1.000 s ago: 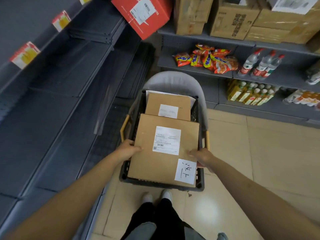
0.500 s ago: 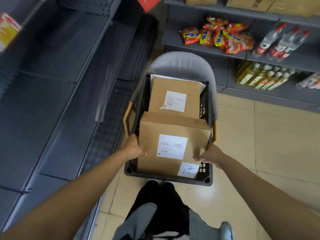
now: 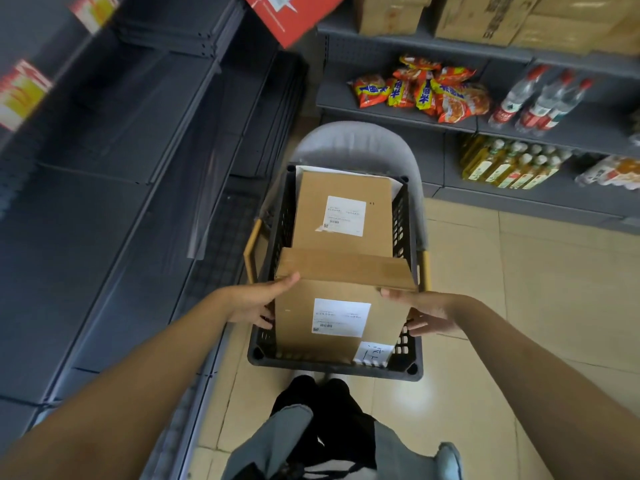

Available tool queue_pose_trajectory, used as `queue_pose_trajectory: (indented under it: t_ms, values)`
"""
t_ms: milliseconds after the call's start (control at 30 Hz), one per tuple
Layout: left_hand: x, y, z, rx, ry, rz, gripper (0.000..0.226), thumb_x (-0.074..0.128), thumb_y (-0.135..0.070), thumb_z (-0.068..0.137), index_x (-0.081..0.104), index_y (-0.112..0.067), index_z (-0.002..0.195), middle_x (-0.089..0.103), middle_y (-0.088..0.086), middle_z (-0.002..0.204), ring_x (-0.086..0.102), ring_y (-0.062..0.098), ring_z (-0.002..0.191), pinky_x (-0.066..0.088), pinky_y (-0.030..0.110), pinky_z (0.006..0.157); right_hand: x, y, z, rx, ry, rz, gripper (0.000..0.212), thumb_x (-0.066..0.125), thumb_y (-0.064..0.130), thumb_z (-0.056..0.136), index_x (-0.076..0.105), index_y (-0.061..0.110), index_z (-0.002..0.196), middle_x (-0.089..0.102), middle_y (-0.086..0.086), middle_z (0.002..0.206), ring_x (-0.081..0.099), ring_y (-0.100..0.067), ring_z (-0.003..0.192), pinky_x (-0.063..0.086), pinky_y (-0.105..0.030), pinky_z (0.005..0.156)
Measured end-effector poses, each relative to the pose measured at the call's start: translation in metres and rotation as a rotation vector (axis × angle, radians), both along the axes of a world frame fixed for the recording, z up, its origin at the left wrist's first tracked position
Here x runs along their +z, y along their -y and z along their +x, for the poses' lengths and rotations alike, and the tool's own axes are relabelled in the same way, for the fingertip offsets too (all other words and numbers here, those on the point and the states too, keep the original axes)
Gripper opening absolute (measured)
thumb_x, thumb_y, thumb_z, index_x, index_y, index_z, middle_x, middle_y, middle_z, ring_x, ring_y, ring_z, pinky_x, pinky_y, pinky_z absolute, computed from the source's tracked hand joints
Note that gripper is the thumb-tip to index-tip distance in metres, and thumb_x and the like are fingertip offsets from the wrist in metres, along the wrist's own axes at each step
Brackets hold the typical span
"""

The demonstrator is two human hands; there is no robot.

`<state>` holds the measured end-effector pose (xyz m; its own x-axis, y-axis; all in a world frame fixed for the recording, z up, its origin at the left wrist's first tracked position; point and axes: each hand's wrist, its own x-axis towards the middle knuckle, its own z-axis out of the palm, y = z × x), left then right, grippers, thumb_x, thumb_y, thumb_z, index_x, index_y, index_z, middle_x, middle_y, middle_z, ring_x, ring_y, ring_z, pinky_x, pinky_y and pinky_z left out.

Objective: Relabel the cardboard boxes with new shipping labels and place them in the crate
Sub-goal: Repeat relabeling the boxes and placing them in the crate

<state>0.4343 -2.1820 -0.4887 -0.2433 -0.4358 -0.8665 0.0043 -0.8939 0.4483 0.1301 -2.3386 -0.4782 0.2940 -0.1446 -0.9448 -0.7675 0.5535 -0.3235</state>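
Observation:
A black plastic crate sits on a grey chair in front of me. Inside it, at the far end, a cardboard box leans upright with a white shipping label. A second cardboard box stands on edge in the crate's near end, showing a printed label and a handwritten white label at its lower right. My left hand grips this box's left edge, thumb on the top corner. My right hand touches the top right corner with its thumb, fingers spread straight over the crate rim.
Dark empty shelving runs along the left. A red box sticks out overhead. Shelves at the back carry cardboard boxes, snack packets, water bottles and yellow bottles. Tiled floor lies to the right.
The near box has tipped from lying flat above the crate to standing on edge and sunk into the crate's near end. My right hand's fingers have spread away from its side.

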Motion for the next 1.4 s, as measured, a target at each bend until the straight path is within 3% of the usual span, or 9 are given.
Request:
queue_pose_trajectory:
  t_ms: [200, 333, 467, 600, 700, 867, 1067, 1167, 1400]
  values:
    - [-0.009, -0.001, 0.005, 0.100, -0.072, 0.036, 0.108, 0.056, -0.084, 0.062, 0.014, -0.037, 0.149, 0.033, 0.006, 0.152, 0.029, 0.032, 0.140, 0.024, 0.053, 0.114, -0.001, 0.005, -0.003, -0.156, 0.079, 0.091, 0.085, 0.065, 0.074, 0.063, 0.052, 0.015, 0.122, 0.059, -0.012, 0.125, 0.057, -0.030, 0.113, 0.045, -0.041, 0.096]
    - [-0.012, -0.002, 0.007, 0.129, -0.003, 0.050, 0.088, 0.075, -0.061, 0.065, 0.037, -0.027, 0.138, 0.051, 0.004, 0.134, 0.048, 0.024, 0.123, 0.037, 0.046, 0.106, -0.011, 0.007, -0.005, -0.198, -0.003, 0.000, 0.063, 0.066, 0.053, 0.081, 0.054, 0.006, 0.121, 0.061, -0.014, 0.108, 0.060, -0.029, 0.094, 0.049, -0.039, 0.093]
    - [-0.019, -0.006, 0.004, 0.033, 0.060, 0.071, 0.070, 0.077, -0.026, 0.075, 0.043, -0.014, 0.135, 0.054, 0.008, 0.131, 0.051, 0.024, 0.120, 0.038, 0.041, 0.109, -0.019, 0.002, -0.005, -0.077, -0.089, 0.031, 0.050, 0.070, 0.024, 0.085, 0.049, 0.002, 0.125, 0.060, -0.021, 0.122, 0.062, -0.033, 0.107, 0.048, -0.043, 0.100]
    - [-0.030, -0.007, -0.007, 0.014, 0.111, 0.085, 0.058, 0.072, -0.016, 0.081, 0.046, -0.010, 0.133, 0.056, 0.009, 0.129, 0.053, 0.023, 0.119, 0.041, 0.039, 0.107, -0.029, -0.010, 0.001, -0.088, -0.114, 0.030, 0.035, 0.065, 0.016, 0.089, 0.050, 0.005, 0.119, 0.066, -0.015, 0.108, 0.068, -0.028, 0.097, 0.057, -0.037, 0.084]
    - [-0.038, -0.005, -0.012, 0.032, 0.111, 0.114, 0.056, 0.069, -0.012, 0.084, 0.045, -0.010, 0.134, 0.056, 0.009, 0.129, 0.053, 0.023, 0.119, 0.043, 0.038, 0.106, -0.039, -0.017, 0.005, -0.033, -0.151, -0.012, 0.040, 0.068, 0.016, 0.087, 0.049, 0.008, 0.121, 0.062, -0.012, 0.116, 0.062, -0.026, 0.106, 0.050, -0.038, 0.097]
    - [-0.055, -0.001, -0.018, 0.074, 0.137, 0.141, 0.057, 0.067, -0.011, 0.086, 0.041, -0.010, 0.137, 0.055, 0.007, 0.127, 0.052, 0.023, 0.118, 0.042, 0.037, 0.105, -0.056, -0.023, 0.014, 0.005, -0.188, -0.056, 0.049, 0.072, 0.017, 0.084, 0.045, 0.011, 0.124, 0.055, -0.007, 0.118, 0.055, -0.021, 0.103, 0.049, -0.032, 0.088]
    - [-0.082, 0.006, -0.026, 0.094, 0.283, 0.136, 0.087, 0.070, -0.013, 0.083, 0.012, -0.012, 0.147, 0.043, 0.007, 0.134, 0.043, 0.024, 0.123, 0.038, 0.039, 0.107, -0.080, -0.021, 0.022, 0.025, -0.198, -0.052, 0.057, 0.070, 0.015, 0.086, 0.042, 0.008, 0.135, 0.050, -0.013, 0.133, 0.050, -0.030, 0.121, 0.043, -0.043, 0.105]
    - [-0.096, 0.005, -0.029, 0.148, 0.299, 0.176, 0.087, 0.070, -0.014, 0.082, 0.013, -0.015, 0.148, 0.040, 0.009, 0.139, 0.041, 0.028, 0.127, 0.037, 0.046, 0.108, -0.090, -0.022, 0.025, 0.037, -0.203, -0.068, 0.056, 0.068, 0.012, 0.087, 0.041, 0.007, 0.136, 0.048, -0.013, 0.134, 0.047, -0.030, 0.122, 0.041, -0.042, 0.105]
    - [-0.115, 0.005, -0.034, 0.243, 0.274, 0.162, 0.087, 0.077, -0.020, 0.078, 0.021, -0.013, 0.144, 0.047, 0.008, 0.136, 0.047, 0.025, 0.121, 0.040, 0.043, 0.105, -0.111, -0.026, 0.029, 0.022, -0.229, -0.119, 0.052, 0.070, 0.005, 0.083, 0.049, 0.002, 0.130, 0.052, -0.015, 0.131, 0.049, -0.032, 0.120, 0.040, -0.043, 0.106]
